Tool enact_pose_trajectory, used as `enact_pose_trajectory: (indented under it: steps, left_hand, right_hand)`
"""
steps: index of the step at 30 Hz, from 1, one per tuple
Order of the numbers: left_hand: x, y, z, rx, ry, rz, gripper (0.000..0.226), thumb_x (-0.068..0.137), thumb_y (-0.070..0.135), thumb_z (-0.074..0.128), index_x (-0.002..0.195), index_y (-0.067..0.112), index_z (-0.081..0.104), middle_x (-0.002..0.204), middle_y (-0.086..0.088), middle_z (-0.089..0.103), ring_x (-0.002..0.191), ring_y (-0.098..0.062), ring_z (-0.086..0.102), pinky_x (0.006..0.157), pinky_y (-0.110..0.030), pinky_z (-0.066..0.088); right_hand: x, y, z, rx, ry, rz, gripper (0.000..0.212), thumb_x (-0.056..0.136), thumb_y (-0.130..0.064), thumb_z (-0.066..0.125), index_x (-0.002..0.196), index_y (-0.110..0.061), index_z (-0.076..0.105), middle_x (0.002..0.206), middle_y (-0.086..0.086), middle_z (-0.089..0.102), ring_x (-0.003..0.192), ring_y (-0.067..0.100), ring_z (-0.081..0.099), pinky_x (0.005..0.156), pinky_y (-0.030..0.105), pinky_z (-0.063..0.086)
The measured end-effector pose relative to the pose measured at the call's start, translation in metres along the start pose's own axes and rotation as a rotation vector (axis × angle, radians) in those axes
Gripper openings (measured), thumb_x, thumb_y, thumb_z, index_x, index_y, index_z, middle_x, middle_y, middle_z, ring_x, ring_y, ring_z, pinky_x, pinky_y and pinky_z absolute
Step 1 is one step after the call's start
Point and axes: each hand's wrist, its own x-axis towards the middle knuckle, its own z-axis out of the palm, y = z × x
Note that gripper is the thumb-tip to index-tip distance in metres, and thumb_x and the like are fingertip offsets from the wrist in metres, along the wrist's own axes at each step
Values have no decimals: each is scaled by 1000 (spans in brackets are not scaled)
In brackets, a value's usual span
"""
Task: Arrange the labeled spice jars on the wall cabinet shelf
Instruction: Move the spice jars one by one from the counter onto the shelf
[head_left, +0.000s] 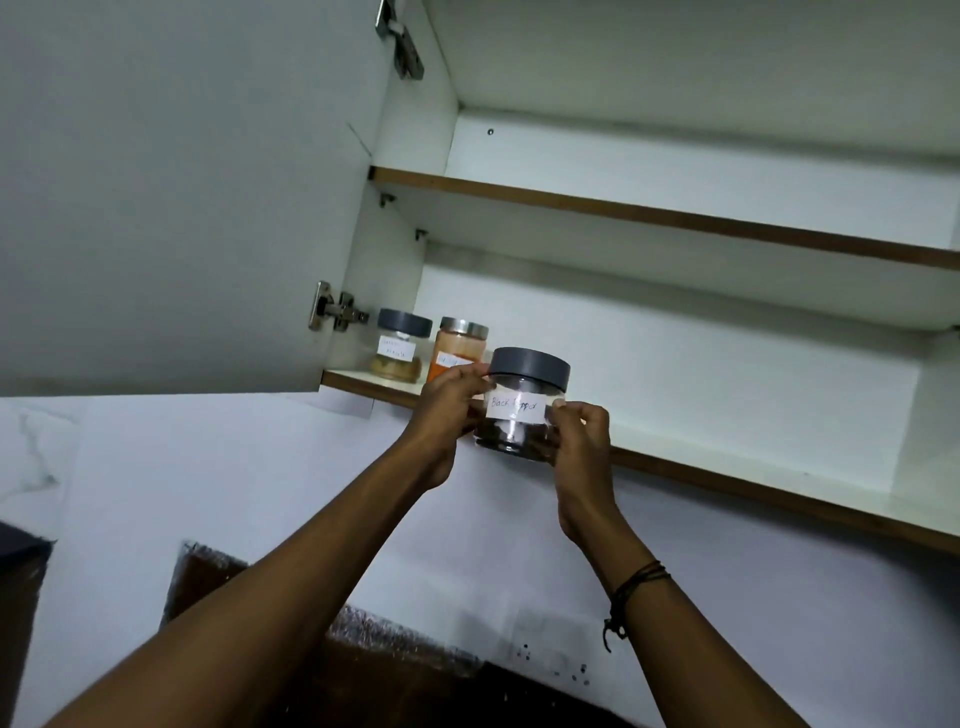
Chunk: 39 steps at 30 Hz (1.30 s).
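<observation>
Three labeled spice jars are counted: a grey-lidded black pepper jar (522, 410), a grey-lidded jar of tan spice (400, 345) and a steel-lidded jar of orange powder (458, 349). Two shelves are seen in the cabinet, the upper shelf (649, 213) and the lower shelf (727, 470). Two door hinges are counted, the top hinge (401, 41) and the bottom hinge (335, 307). Two hands are seen, the left hand (447, 410) and the right hand (582, 447).

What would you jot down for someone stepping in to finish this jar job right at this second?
Left hand: grips the Black Pepper jar on its left side.
Right hand: grips the same jar on its right side.
Jar: held at the front edge of the lower shelf; whether it rests on it I cannot tell.
Done: grey-lidded jar and orange spice jar stand at the shelf's left end.
Left: set the pepper jar down to their right, label forward.
</observation>
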Motion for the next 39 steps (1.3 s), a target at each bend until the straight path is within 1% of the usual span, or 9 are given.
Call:
enact_pose_trajectory:
  steps: [9,14,18,24,28,31,34,36,39]
  left_hand:
    - [79,4,21,6,88,83,28,88,-4,54,90,22,65,84,1,66,75,-12,63,55,-16,49]
    - [117,-14,21,143,105,46,31,93,-5,48,112,11,66,103,-11,67,91,-21,62,74,-28,53]
    - [132,-18,24,316,145,56,40,94,-3,41,127,9,61,114,-12,64,93,-24,62,64,-25,47]
    - [138,-22,26,552,85,38,23,92,-2,40,101,0,61,97,-20,61,84,-28,60,66,-32,49]
    - [130,-23,27,658,94,69,29,92,1,40,114,-2,60,114,-24,63,104,-36,61,76,-34,51]
    - [117,-25,27,706,111,124,32,94,3,43,121,0,60,120,-21,63,108,-35,61,63,-23,46]
    - [97,-23,24,688,127,239,22,93,3,44,100,3,64,100,-16,66,88,-26,58,53,-13,37]
    - [76,-24,23,642,88,289,30,95,4,45,117,2,65,115,-13,67,96,-18,58,75,-14,47]
    - [42,-29,20,588,50,342,35,97,7,49,130,8,63,129,-6,66,116,-17,60,102,-32,49]
  right_hand:
    - [82,-10,13,-271,146,-93,20,96,-37,48,99,-20,59,96,-2,65,84,16,58,65,28,43]
    - [117,1,19,-507,58,-53,23,96,-18,45,91,-6,64,94,11,65,85,27,55,78,36,46]
    - [136,7,28,-591,-74,50,21,87,-3,41,93,-7,61,91,10,58,83,26,52,79,37,50]
    - [141,16,31,-593,-220,121,24,84,6,44,93,-5,63,82,9,61,68,20,56,50,19,42]
    - [135,11,29,-618,-296,100,35,85,13,47,67,-17,52,67,-2,54,58,8,49,35,7,35]
    - [126,5,26,-653,-270,76,33,85,7,51,66,-19,47,66,-3,49,61,13,47,43,17,37]
    - [113,-1,20,-651,-202,17,23,83,1,55,65,-10,47,66,1,46,59,16,41,54,25,33]
    - [96,-6,13,-603,-148,-33,8,82,-2,52,75,-1,56,70,6,51,63,20,42,59,29,34]
    - [58,-7,0,-388,-97,-53,15,86,-9,55,93,-16,67,85,-2,66,74,16,57,66,30,48]
